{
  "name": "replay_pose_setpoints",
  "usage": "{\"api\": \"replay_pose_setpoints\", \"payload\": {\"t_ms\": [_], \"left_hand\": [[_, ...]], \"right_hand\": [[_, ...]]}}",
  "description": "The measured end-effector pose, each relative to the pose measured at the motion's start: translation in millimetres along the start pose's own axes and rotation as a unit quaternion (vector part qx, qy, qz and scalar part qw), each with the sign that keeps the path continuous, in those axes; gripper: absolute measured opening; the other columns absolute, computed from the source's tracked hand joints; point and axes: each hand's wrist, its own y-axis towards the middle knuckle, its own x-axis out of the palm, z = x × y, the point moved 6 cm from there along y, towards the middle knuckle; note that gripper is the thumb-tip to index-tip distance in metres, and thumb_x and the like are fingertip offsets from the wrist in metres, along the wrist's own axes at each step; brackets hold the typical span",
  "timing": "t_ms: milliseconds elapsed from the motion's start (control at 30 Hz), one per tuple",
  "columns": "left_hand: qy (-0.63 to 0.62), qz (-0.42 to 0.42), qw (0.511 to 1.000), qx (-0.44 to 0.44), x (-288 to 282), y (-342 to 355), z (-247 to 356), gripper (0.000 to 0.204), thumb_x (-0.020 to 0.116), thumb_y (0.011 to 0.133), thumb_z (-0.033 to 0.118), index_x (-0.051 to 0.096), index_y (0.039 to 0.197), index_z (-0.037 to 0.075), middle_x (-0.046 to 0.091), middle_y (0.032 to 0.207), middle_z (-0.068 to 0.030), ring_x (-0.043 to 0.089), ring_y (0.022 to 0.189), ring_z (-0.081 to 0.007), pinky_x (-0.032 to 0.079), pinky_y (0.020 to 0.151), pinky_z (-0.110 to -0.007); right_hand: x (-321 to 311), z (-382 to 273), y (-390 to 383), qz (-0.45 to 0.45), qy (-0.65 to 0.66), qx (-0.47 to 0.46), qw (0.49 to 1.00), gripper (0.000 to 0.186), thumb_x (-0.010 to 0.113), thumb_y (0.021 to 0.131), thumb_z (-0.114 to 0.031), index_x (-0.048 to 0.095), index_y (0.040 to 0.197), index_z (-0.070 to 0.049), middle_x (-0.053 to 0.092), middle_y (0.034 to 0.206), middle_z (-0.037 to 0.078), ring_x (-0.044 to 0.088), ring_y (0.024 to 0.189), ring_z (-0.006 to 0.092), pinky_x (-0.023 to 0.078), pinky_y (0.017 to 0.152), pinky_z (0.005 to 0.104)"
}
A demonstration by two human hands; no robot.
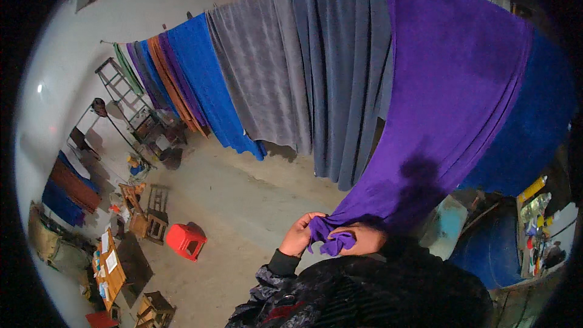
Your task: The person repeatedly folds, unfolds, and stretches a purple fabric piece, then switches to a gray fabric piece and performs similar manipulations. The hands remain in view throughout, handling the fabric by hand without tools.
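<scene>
A large purple cloth (455,73), like a towel, hangs from a line at the upper right, its lower end drawn toward me and bunched up. My left hand (297,235) is closed on the left side of the bunched end. Close beside it, my right hand (359,239) grips the same gathered end, fingers wrapped round the folds. Between the hands a crumpled bit of purple cloth sticks out. The cloth runs slanting and taut from the line down to my hands. A dark shadow falls across its lower part.
Beside the purple cloth hang dark grey cloth (343,73), lighter grey cloth (258,67) and blue cloth (209,79). A red plastic stool (186,241) stands on the floor to the left, near wooden chairs (152,215) and a small table (115,267). A blue barrel (489,249) is at right.
</scene>
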Motion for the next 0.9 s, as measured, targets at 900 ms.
{"api": "replay_pose_setpoints", "payload": {"t_ms": [900], "left_hand": [[0.038, 0.125, 0.991, 0.027, -185.1, 132.1, 100.2, 0.034, 0.057, 0.112, 0.031, 0.066, 0.128, 0.002, 0.071, 0.120, -0.0042, 0.066, 0.109, -0.0130, 0.053, 0.101, -0.032]], "right_hand": [[-189.4, 147.2, 296.0, 0.335, 0.190, -0.039, 0.922, 0.078, 0.079, 0.094, -0.016, 0.039, 0.159, -0.003, 0.053, 0.154, 0.013, 0.051, 0.140, 0.0245, 0.044, 0.112, 0.0389]]}}
